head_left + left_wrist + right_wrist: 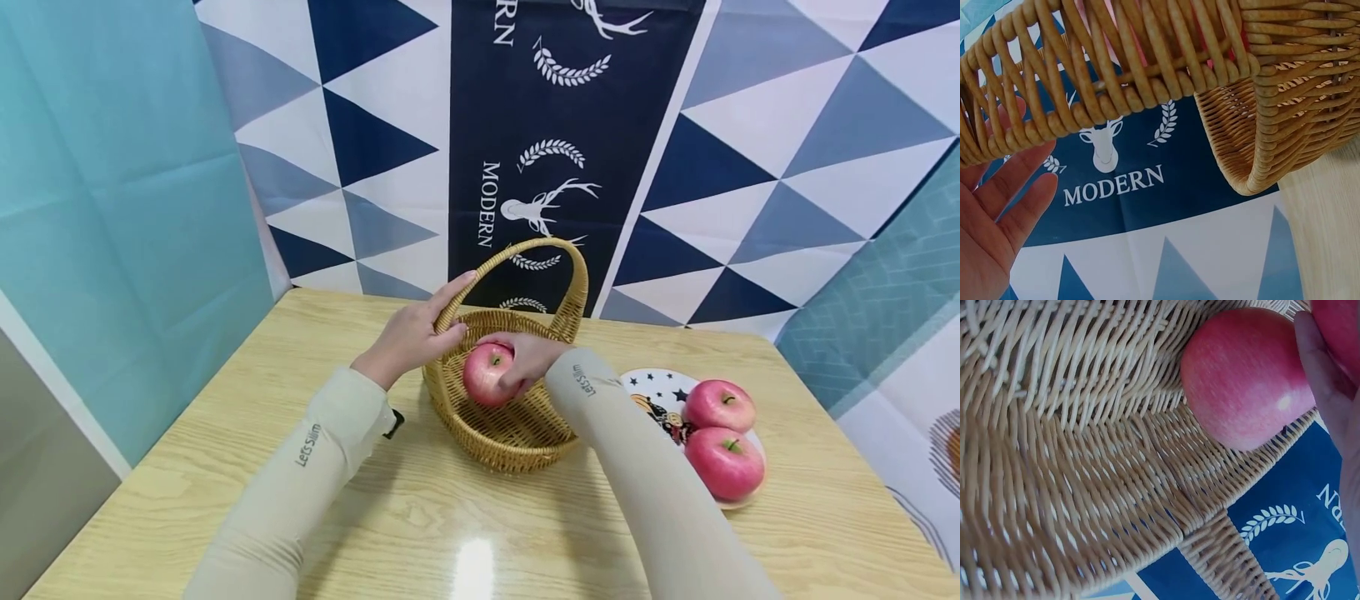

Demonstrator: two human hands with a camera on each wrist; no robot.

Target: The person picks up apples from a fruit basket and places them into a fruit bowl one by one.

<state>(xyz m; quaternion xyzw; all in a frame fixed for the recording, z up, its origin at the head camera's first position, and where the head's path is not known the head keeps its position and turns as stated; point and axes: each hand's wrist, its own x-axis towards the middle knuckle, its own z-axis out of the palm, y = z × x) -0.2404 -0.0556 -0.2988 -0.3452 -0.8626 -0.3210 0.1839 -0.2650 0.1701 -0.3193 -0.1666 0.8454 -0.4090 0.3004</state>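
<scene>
In the head view a wicker basket (510, 457) with a tall arched handle (577, 292) stands at the middle of the table. My left hand (408, 337) is at the left side of the handle, with its thumb and fingers spread about it. Its fingers (1029, 203) look fairly straight in the left wrist view, partly behind the wicker. Inside the basket, my right hand (531, 358) grips a red apple (483, 379) from the right. In the right wrist view one apple (1241, 381) lies near the basket wall, and another red apple surface (1342, 328) shows beyond a finger.
Right of the basket, a patterned plate (641, 383) bears two more red apples (722, 406), partly behind my right forearm. A cloth with triangles and deer prints (405, 83) hangs along the table's back edge. Pale wood grain marks the table (420, 533).
</scene>
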